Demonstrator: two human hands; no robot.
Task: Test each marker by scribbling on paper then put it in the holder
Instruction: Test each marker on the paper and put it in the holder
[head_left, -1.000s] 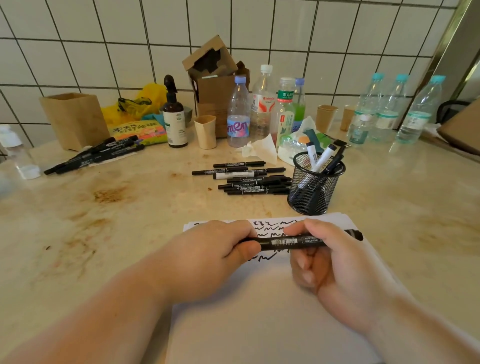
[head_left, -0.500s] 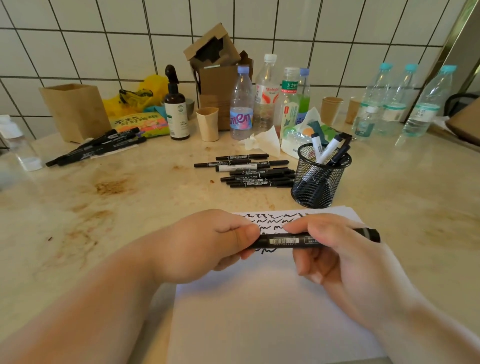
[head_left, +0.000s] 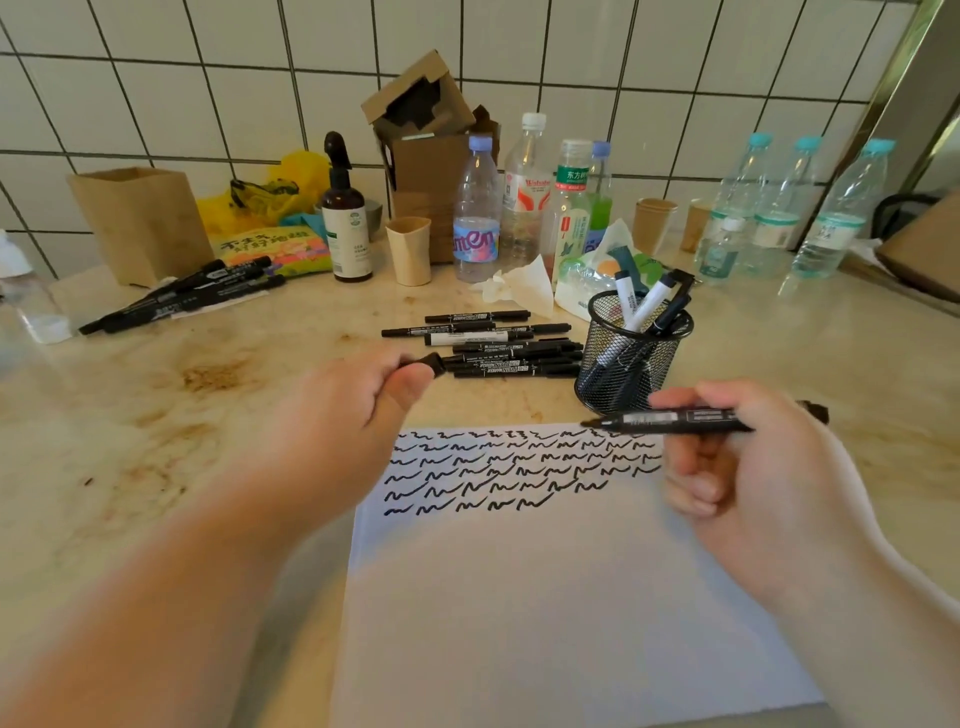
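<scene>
My right hand holds an uncapped black marker level above the top right corner of the white paper, tip pointing left. My left hand is closed on the marker's black cap, held apart to the left above the counter. Rows of black scribbles cover the paper's top part. A black mesh holder with several markers stands just behind the paper's right corner. A pile of black markers lies left of the holder.
Another group of black markers lies at the far left. Along the tiled wall stand water bottles, a brown spray bottle, paper cups, cardboard boxes and a crumpled tissue. The counter is stained.
Both hands held the capped marker together over the paper. Now the cap is off: my left hand has pulled away left with it, my right hand moved right with the marker.
</scene>
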